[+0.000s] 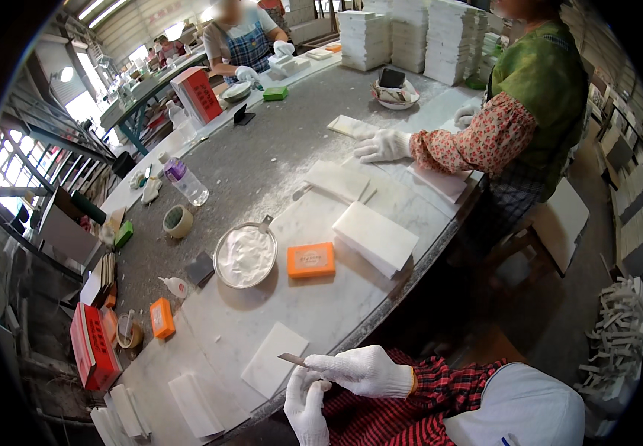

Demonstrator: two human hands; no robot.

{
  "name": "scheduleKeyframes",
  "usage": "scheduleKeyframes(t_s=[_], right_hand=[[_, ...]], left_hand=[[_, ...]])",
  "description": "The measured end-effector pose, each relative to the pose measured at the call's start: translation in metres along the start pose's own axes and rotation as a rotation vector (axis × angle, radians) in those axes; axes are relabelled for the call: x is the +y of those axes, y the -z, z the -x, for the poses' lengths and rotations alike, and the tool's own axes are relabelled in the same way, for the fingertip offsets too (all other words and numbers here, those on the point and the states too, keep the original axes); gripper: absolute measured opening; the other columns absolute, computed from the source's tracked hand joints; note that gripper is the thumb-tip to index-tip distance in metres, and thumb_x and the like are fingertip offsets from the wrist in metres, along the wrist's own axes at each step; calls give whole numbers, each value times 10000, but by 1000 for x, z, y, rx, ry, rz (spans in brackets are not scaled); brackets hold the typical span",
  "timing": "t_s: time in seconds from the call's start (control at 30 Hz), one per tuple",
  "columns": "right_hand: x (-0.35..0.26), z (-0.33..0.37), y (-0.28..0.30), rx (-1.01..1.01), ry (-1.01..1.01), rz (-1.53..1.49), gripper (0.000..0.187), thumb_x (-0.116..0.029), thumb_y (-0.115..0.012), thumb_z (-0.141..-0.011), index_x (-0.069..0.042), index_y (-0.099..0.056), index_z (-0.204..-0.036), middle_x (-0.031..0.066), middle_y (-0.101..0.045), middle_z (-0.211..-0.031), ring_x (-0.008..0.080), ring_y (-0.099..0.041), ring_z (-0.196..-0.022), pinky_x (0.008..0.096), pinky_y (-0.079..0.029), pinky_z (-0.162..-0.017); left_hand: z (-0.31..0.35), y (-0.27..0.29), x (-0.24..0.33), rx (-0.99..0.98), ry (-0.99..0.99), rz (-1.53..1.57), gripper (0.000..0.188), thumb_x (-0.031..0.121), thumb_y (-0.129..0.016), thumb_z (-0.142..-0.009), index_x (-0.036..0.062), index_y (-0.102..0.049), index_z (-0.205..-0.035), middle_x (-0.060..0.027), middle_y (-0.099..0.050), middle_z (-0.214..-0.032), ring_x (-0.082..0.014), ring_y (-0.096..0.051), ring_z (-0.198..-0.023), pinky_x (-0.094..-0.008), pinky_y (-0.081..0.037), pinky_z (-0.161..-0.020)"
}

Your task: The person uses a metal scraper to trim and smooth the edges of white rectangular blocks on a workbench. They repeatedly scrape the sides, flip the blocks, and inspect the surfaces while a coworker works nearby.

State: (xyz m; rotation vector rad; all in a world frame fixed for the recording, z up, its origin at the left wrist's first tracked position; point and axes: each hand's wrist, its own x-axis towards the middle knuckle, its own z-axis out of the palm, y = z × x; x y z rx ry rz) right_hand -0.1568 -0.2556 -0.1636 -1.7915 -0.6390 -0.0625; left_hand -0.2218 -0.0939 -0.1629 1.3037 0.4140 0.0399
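My right hand (362, 370), in a white knit glove, grips a small metal blade (291, 360) that points left from its fingertips. Just below it, my left hand (306, 410), gloved the same way, curls its fingers up against the right fingertips. Whatever is between the left fingers is hidden. Both hands are at the table's near edge, beside a thin white slab (275, 360) lying flat. Beyond it stand a metal bowl of white powder (245, 256) and an orange box (311, 260). A stack of white slabs (375, 236) lies to their right.
A co-worker's gloved hand (382, 146) rests on white pieces at the far right. Tall slab stacks (410, 37) stand at the back. A plastic bottle (186, 181), tape roll (178, 221), small squeeze bottle (175, 287), another orange box (162, 318) and more slabs (195, 404) lie leftward.
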Motion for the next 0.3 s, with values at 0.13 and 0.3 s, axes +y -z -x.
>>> scheduleKeyframes(t_s=[0.13, 0.3], right_hand=[[-4, 3, -8, 15, 23, -70, 519, -65, -758, -950, -166, -696, -1456, 111, -809, -1029, 240, -803, -834, 338, -640, -717], [-7, 4, -6, -86, 48, 105, 555, -105, -755, -982, -177, -641, -1521, 100, -822, -1057, 195, -820, -892, 281, -649, -743]], left_hand=[[-3, 5, -1, 47, -8, -134, 314, 109, -586, -1102, -53, -661, -1360, -108, -705, -1109, -167, -665, -955, -308, -541, -851], [-8, 32, -21, -20, 22, 55, 490, 244, -724, -1044, -16, -629, -1448, -143, -779, -994, -203, -748, -877, -279, -589, -828]])
